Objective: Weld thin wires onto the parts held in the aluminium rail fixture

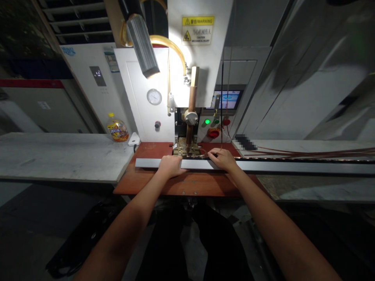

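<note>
A long grey metal bar (199, 164) lies crosswise at the front of the machine and runs far off to the right. My left hand (170, 166) is closed over the bar near its left end, with the thumb along the near side. My right hand (223, 159) rests at the bar's far edge, fingers pinched together; a dark bit shows at them, too small to name. Between the hands, the tip of an upright copper-coloured rod (190, 134) points down at a brass-coloured fixture (183, 147) just behind the bar.
A reddish-brown worktop (152, 187) lies below the bar. White side table (73, 156) extends left, bearing a yellow-capped bottle (117, 129). Thin brown rods (307, 152) lie to the right. The machine carries a gauge (154, 96), a lit green button (207, 121) and a screen (231, 99).
</note>
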Demonstrator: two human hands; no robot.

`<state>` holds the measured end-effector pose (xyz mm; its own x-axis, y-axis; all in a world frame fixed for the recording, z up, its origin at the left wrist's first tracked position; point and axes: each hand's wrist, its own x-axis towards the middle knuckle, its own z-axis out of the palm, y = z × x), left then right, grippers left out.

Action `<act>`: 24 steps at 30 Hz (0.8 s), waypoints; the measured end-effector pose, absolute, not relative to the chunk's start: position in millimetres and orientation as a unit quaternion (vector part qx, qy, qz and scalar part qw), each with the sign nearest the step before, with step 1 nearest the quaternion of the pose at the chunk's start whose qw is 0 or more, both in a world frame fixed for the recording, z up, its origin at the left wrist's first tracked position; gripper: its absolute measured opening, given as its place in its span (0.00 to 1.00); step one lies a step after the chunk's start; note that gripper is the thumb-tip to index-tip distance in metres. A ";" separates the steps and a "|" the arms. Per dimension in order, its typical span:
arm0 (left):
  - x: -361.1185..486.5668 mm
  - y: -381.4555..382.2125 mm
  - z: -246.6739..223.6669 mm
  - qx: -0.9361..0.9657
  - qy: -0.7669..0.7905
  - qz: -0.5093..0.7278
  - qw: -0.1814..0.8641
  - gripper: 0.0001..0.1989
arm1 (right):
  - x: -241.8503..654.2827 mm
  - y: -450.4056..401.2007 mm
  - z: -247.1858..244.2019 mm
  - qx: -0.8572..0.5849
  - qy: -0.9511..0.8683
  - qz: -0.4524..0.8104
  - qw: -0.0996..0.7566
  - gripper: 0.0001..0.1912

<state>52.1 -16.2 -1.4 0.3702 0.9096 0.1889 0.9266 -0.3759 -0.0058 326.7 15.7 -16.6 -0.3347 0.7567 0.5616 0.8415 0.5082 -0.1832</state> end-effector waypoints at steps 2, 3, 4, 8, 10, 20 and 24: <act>52.1 -15.3 -0.1 -0.826 -0.557 -0.073 0.052 0.30 | 326.9 17.1 -16.5 -0.493 -0.814 -0.065 0.301 0.14; 52.2 -14.8 0.4 -0.826 -0.557 -0.071 0.051 0.30 | 326.9 17.7 -16.5 -0.493 -0.814 -0.063 0.301 0.14; 52.2 -14.5 0.6 -0.826 -0.557 -0.070 0.051 0.30 | 326.9 18.2 -16.5 -0.492 -0.814 -0.062 0.300 0.14; 51.9 -13.0 0.3 -0.825 -0.559 -0.067 0.047 0.30 | 326.6 19.4 -16.2 -0.494 -0.814 -0.064 0.300 0.14; 51.6 -12.2 -0.2 -0.826 -0.558 -0.067 0.047 0.31 | 326.3 19.9 -15.8 -0.495 -0.813 -0.064 0.299 0.15; 51.6 -8.4 1.6 -0.832 -0.549 -0.057 0.057 0.31 | 325.3 22.0 -12.8 -0.509 -0.810 -0.046 0.286 0.15; 52.3 -7.9 4.0 -0.830 -0.554 -0.045 0.049 0.32 | 325.1 23.2 -11.9 -0.507 -0.812 -0.035 0.288 0.16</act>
<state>52.3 -7.9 4.0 0.3819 0.9152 0.1288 0.9240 -0.3809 -0.0328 325.1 23.2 -11.9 -0.3196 0.8032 0.5028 0.8436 0.4828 -0.2350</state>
